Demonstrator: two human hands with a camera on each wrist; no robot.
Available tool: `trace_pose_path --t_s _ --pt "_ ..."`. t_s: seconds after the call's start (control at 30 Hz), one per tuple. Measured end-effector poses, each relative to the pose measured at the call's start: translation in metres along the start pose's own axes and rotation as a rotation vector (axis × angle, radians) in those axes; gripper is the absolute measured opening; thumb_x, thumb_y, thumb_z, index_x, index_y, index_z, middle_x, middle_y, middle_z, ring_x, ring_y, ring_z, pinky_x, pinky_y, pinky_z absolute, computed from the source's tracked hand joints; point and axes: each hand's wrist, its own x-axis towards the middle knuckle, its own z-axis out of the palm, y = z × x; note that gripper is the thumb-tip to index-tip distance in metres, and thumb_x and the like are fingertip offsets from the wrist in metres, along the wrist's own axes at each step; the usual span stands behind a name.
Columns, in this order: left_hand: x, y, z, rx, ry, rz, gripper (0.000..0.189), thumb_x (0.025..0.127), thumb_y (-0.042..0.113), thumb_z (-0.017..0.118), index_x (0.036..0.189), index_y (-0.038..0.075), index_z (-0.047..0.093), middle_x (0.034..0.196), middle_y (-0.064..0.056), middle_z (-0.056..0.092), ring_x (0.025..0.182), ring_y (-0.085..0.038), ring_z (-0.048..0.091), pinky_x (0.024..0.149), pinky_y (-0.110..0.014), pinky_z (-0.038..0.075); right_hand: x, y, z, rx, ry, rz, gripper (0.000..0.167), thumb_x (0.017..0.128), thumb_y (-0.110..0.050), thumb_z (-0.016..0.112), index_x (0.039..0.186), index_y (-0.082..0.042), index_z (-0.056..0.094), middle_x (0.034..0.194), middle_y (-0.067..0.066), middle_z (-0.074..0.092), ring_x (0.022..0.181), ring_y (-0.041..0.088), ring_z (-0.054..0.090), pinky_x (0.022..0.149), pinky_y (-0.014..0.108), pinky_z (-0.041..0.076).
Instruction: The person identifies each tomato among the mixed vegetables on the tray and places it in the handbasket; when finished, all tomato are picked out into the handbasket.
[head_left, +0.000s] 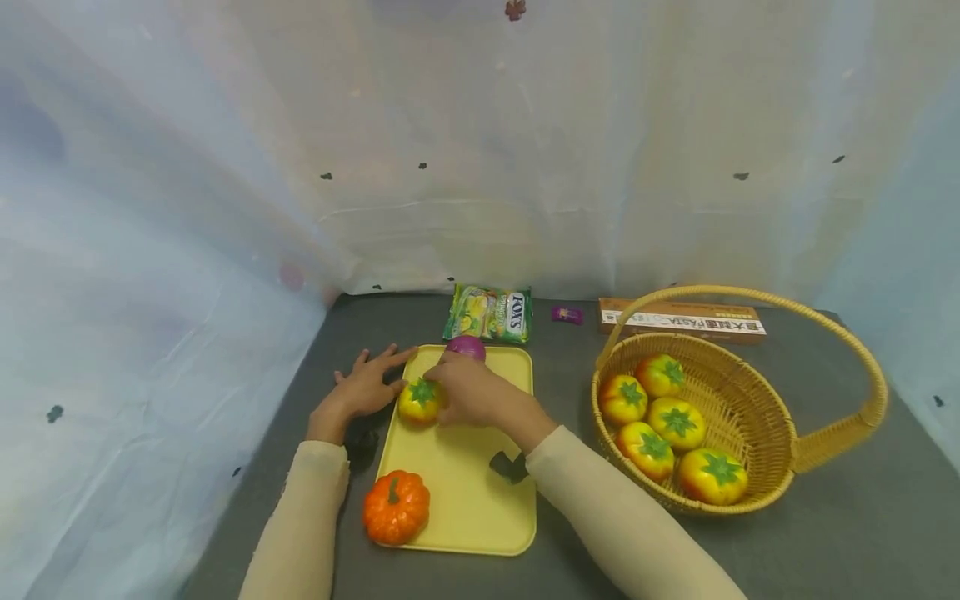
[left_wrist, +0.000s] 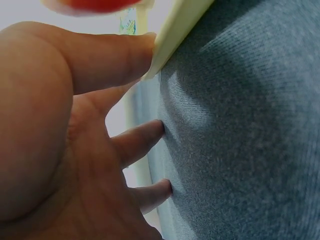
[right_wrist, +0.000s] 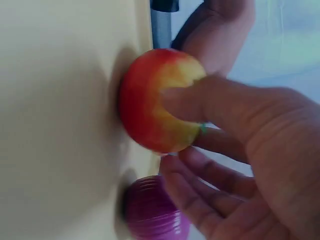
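Observation:
My right hand [head_left: 476, 389] pinches a red-and-yellow tomato [head_left: 418, 402] with a green star-shaped top, over the upper left part of a yellow tray [head_left: 480, 508]. The right wrist view shows the thumb on the side of the tomato [right_wrist: 150, 102] and the fingers behind it. Spread at the tray's left edge, my left hand [head_left: 365, 387] touches the rim with its thumb, while other fingertips [left_wrist: 155, 192] rest on the grey cloth. A purple onion [head_left: 467, 347] sits at the tray's far end, partly behind the right hand. An orange pumpkin [head_left: 396, 507] occupies the near left corner.
To the right stands a wicker basket [head_left: 750, 408] with a tall handle, holding several similar tomatoes [head_left: 677, 422]. Along the back lie a green Fox's candy bag [head_left: 489, 313], a small purple wrapped sweet [head_left: 567, 315] and a pasta box [head_left: 682, 321]. Pale curtains surround the table.

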Motion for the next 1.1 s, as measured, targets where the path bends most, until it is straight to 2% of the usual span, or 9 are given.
trace_pose_path --t_s 0.13,0.27,0.33,0.4,0.57,0.7,0.83,0.97,1.1 --pt "0.002 0.001 -0.001 0.019 0.009 0.008 0.063 0.113 0.028 0.062 0.172 0.028 0.04 0.182 -0.021 0.02 0.163 -0.065 0.0 0.11 -0.098 -0.007 0.0 0.005 0.009 0.117 0.061 -0.042 0.051 0.094 -0.024 0.09 0.138 -0.006 0.073 0.135 0.007 0.076 0.124 0.022 0.07 0.11 0.034 0.057" --pt "0.002 -0.001 -0.001 0.013 0.004 0.011 0.062 0.114 0.028 0.062 0.172 0.027 0.04 0.182 -0.021 0.019 0.163 -0.065 -0.001 0.11 -0.098 -0.007 -0.001 0.011 0.024 0.252 0.064 -0.081 0.056 0.095 -0.027 0.089 0.144 -0.01 0.071 0.137 0.002 0.076 0.107 0.012 0.07 0.098 0.021 0.057" --pt "0.001 -0.002 -0.002 0.007 -0.001 0.011 0.063 0.114 0.029 0.061 0.172 0.027 0.039 0.183 -0.021 0.018 0.163 -0.065 -0.002 0.11 -0.098 -0.008 -0.009 0.011 0.025 0.276 0.071 -0.084 0.055 0.095 -0.031 0.088 0.144 -0.012 0.072 0.132 0.0 0.078 0.097 0.008 0.066 0.09 0.018 0.056" --pt "0.0 -0.004 -0.002 0.005 -0.004 0.013 0.063 0.114 0.031 0.061 0.173 0.026 0.039 0.183 -0.021 0.017 0.163 -0.065 -0.003 0.11 -0.098 -0.008 -0.023 0.008 0.017 0.297 0.093 -0.076 0.053 0.094 -0.033 0.089 0.141 -0.012 0.074 0.13 -0.001 0.079 0.099 0.007 0.068 0.092 0.022 0.059" --pt "0.0 -0.005 -0.004 -0.01 -0.015 0.016 0.064 0.114 0.032 0.06 0.173 0.027 0.037 0.183 -0.021 0.015 0.163 -0.065 -0.005 0.111 -0.096 -0.009 -0.09 0.009 -0.021 0.389 0.224 -0.02 0.051 0.093 -0.032 0.09 0.139 -0.016 0.075 0.135 -0.004 0.077 0.119 0.012 0.073 0.106 0.041 0.062" --pt "0.001 -0.004 -0.003 -0.011 -0.027 0.013 0.065 0.114 0.031 0.06 0.174 0.028 0.036 0.183 -0.021 0.014 0.163 -0.065 -0.005 0.111 -0.096 -0.01 -0.162 0.029 -0.045 0.412 0.379 0.074 0.051 0.093 -0.026 0.091 0.141 -0.019 0.074 0.139 -0.003 0.075 0.12 0.015 0.073 0.103 0.04 0.063" --pt "0.001 -0.004 -0.003 -0.014 -0.028 0.017 0.065 0.114 0.032 0.06 0.174 0.028 0.036 0.183 -0.022 0.014 0.162 -0.066 -0.006 0.11 -0.097 -0.011 -0.23 0.062 -0.059 0.372 0.533 0.258 0.05 0.096 -0.023 0.088 0.143 -0.02 0.073 0.14 0.004 0.074 0.122 0.025 0.075 0.101 0.025 0.061" --pt "0.0 -0.005 -0.003 -0.018 -0.027 0.031 0.065 0.114 0.032 0.061 0.174 0.028 0.035 0.183 -0.022 0.013 0.162 -0.066 -0.006 0.109 -0.097 -0.012 -0.277 0.091 -0.063 0.304 0.602 0.476 0.053 0.101 -0.03 0.083 0.15 -0.016 0.068 0.146 0.019 0.071 0.125 0.043 0.074 0.092 0.006 0.053" --pt "-0.001 -0.006 -0.001 -0.024 -0.027 0.043 0.066 0.114 0.031 0.061 0.174 0.027 0.035 0.183 -0.023 0.013 0.162 -0.067 -0.006 0.109 -0.098 -0.011 -0.302 0.107 -0.062 0.245 0.617 0.637 0.059 0.103 -0.04 0.079 0.154 -0.013 0.064 0.151 0.028 0.064 0.124 0.05 0.072 0.088 0.027 0.065"
